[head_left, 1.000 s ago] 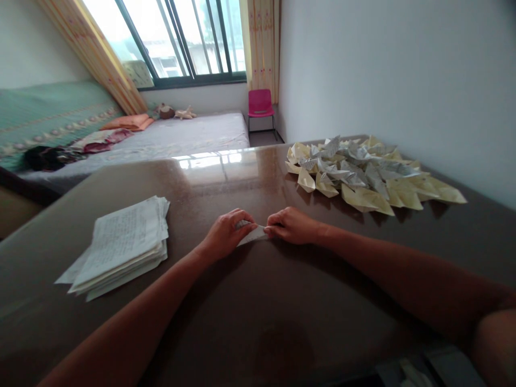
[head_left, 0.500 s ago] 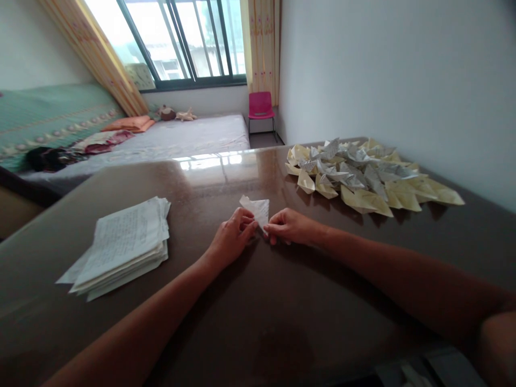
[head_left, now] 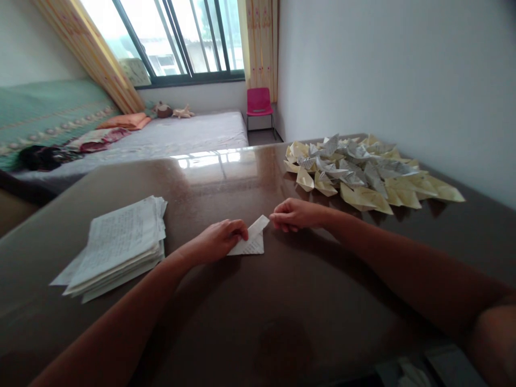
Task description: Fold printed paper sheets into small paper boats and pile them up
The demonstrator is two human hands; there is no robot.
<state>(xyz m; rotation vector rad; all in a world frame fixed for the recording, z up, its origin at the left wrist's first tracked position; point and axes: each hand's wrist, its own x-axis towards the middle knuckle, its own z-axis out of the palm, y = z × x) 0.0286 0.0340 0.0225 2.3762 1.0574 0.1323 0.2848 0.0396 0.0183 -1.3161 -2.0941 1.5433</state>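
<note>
A small folded piece of white paper [head_left: 255,244] with writing on it rests on the brown table, one narrow flap pointing up to the right. My left hand [head_left: 221,238] grips its left side between thumb and fingers. Just right of the flap's tip is my right hand [head_left: 293,214], its fingers curled closed; a slight gap seems to part it from the paper, and nothing shows in it. Farther back on the right lies a pile of folded paper boats [head_left: 355,172], some yellowish and some white with writing.
A stack of written paper sheets [head_left: 119,242] lies to the left on the glossy table [head_left: 226,333]. Beyond the table are a bed [head_left: 209,126], a pink chair [head_left: 259,102] and a window. A white wall [head_left: 395,70] runs along the right.
The folded paper has been turned and lowered nearer to me, with a flap now sticking out right. My right hand has come off it and moved slightly up and right.
</note>
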